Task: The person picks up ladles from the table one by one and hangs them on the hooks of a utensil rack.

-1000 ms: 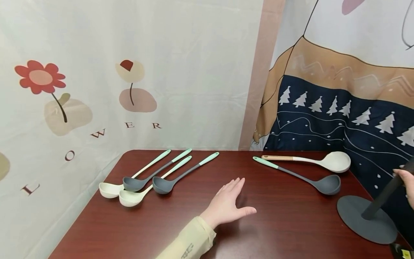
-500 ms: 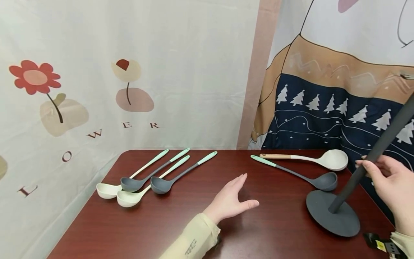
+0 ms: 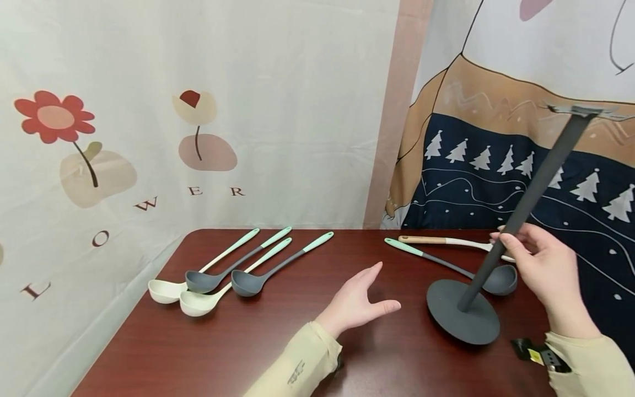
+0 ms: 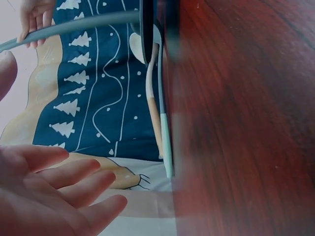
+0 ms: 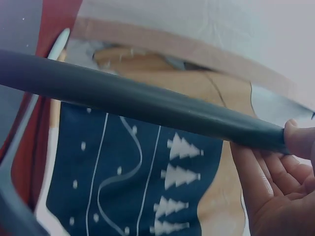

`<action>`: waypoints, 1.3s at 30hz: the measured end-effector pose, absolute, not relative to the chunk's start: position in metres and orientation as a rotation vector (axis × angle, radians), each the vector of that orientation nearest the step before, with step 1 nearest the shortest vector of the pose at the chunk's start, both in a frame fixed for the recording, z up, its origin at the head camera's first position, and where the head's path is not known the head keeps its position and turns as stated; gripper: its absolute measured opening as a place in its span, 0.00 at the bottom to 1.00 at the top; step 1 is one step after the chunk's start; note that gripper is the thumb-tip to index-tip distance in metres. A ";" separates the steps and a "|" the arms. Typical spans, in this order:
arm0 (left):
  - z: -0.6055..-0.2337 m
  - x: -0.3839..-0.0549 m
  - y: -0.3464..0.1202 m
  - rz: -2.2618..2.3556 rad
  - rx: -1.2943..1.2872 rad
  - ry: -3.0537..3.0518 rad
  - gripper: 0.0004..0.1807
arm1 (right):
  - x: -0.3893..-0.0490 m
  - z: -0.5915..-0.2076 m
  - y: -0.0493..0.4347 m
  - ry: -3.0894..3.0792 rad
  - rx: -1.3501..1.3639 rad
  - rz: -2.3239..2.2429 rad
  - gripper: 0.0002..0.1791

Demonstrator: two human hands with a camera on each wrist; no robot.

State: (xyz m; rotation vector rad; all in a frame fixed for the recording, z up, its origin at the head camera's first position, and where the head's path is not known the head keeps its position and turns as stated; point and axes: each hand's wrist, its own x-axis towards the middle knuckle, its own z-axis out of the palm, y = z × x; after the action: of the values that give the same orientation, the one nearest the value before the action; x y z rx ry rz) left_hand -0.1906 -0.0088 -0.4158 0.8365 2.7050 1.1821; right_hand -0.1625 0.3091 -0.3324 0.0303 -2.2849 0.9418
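A dark grey utensil stand [image 3: 538,176] leans to the right, with a round base [image 3: 461,328] and hooks at its top. My right hand [image 3: 553,270] holds its pole partway up between thumb and fingers, also seen gripping the pole [image 5: 147,105] in the right wrist view. Whether the base touches the table cannot be told. My left hand [image 3: 353,306] is over the middle of the table, fingers straight and thumb spread, holding nothing. Behind the stand lie a grey ladle [image 3: 501,280] with a mint handle and a white one [image 3: 466,242] with a wooden handle, its bowl mostly hidden.
On the left of the dark red table [image 3: 198,358] several ladles with mint handles lie crosswise, among them a grey ladle [image 3: 248,284] and a white ladle [image 3: 198,304]. A printed curtain [image 3: 297,110] hangs right behind the table's back edge.
My right hand has come in from the right edge, bringing the stand leftward in front of the two right-hand ladles. The left hand has barely shifted.
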 end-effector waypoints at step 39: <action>-0.389 -0.247 -0.008 1.845 0.547 2.504 0.21 | -0.244 -0.335 0.157 -2.257 0.491 1.357 0.11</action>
State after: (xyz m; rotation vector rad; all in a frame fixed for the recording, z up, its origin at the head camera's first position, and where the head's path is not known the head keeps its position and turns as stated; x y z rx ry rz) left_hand -0.2467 -0.0077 -0.3892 0.5465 2.5042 1.8448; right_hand -0.2444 0.1570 -0.3355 0.4906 -2.2568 1.3569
